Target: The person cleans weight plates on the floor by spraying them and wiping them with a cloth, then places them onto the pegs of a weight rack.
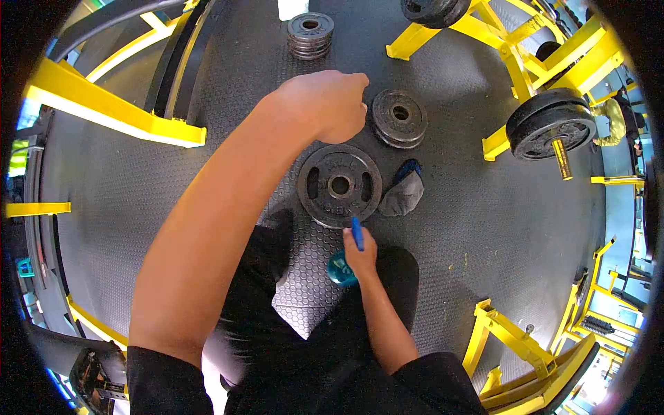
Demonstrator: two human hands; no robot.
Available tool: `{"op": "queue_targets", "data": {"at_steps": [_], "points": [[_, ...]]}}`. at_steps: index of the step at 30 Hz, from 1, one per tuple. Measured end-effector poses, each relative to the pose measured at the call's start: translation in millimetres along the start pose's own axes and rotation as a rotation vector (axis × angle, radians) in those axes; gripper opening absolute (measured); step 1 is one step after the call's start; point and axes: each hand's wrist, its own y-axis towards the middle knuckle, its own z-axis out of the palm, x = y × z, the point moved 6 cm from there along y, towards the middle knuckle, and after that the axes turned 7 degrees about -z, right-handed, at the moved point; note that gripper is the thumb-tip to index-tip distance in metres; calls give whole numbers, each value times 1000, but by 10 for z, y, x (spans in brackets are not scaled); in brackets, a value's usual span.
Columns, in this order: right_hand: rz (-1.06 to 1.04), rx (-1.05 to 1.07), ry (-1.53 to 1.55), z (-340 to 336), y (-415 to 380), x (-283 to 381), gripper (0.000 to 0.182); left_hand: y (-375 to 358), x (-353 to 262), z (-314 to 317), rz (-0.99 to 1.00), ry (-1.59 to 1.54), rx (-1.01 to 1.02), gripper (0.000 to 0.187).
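My right hand (pixel 361 254) is wrapped round the neck of a spray bottle with a blue trigger head (pixel 357 234) and blue-green liquid (pixel 340 268). Just beyond it a large black weight plate (pixel 339 213) lies flat on the floor. My left hand (pixel 325 104) is raised ahead on a stretched arm, fingers curled; what they hold, if anything, is hidden. Right of that hand is a low stack of smaller weight plates (pixel 400 136). A grey and blue cloth item (pixel 402 196) lies crumpled beside the large plate.
Another stack of small plates (pixel 310 48) stands farther ahead, near a white object (pixel 293 8). Yellow rack frames rise at left (pixel 117 114) and right (pixel 515 66). Loaded plates (pixel 550 124) hang on a peg at right. A yellow-framed bench (pixel 515 339) is at lower right.
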Motion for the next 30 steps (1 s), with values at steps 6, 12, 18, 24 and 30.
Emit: {"op": "queue_targets", "data": {"at_steps": [6,12,18,24,30], "points": [[-239,236,135,383,-89,527,22,60,-4,34,-2,-6,5,48],[-156,251,151,178,128,417,26,85,-42,46,-3,12,15,48],[-232,-462,-364,-1407,715,213,43,166,-97,101,12,14,15,49],[-264,-633,-563,-1893,1195,-301,44,187,-95,177,45,-3,5,49],[-168,-659,-427,-2052,1321,-802,43,265,-194,218,59,-14,-8,48]]}}
